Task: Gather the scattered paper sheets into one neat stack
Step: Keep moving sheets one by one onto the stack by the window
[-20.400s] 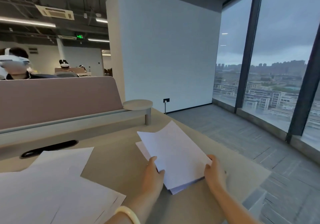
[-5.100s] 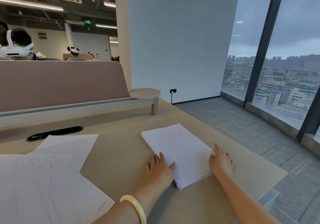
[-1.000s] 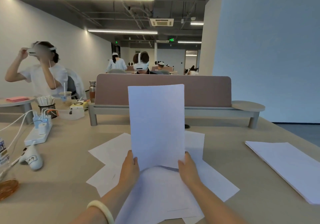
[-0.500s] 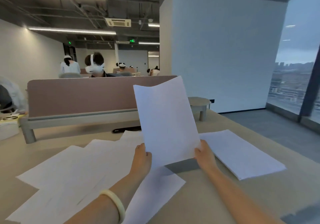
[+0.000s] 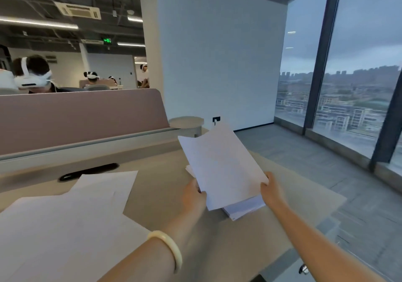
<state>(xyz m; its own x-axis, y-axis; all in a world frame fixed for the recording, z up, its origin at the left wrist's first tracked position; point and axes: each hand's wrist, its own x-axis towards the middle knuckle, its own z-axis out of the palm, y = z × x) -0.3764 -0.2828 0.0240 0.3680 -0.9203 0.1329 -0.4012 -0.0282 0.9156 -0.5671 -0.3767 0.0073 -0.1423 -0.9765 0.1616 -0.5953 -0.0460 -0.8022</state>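
Note:
A white paper sheet (image 5: pixel 219 166) hangs tilted just above the neat stack (image 5: pixel 245 208) near the desk's right end. My left hand (image 5: pixel 193 196) pinches the sheet's near left corner, and my right hand (image 5: pixel 270 191) grips its near right corner. Only the stack's near edge and a far left corner show beneath the sheet. Several loose sheets (image 5: pixel 71 220) lie overlapped on the desk to the left.
The beige desk (image 5: pixel 289 212) ends close to the right of the stack, with grey floor beyond. A pink divider panel (image 5: pixel 80 120) and a small round shelf (image 5: pixel 187 122) run along the back. A dark cable slot (image 5: pixel 89 171) sits behind the loose sheets.
Both hands carried the sheet rightward from over the loose pile and lowered it above the stack. The view swung right with them.

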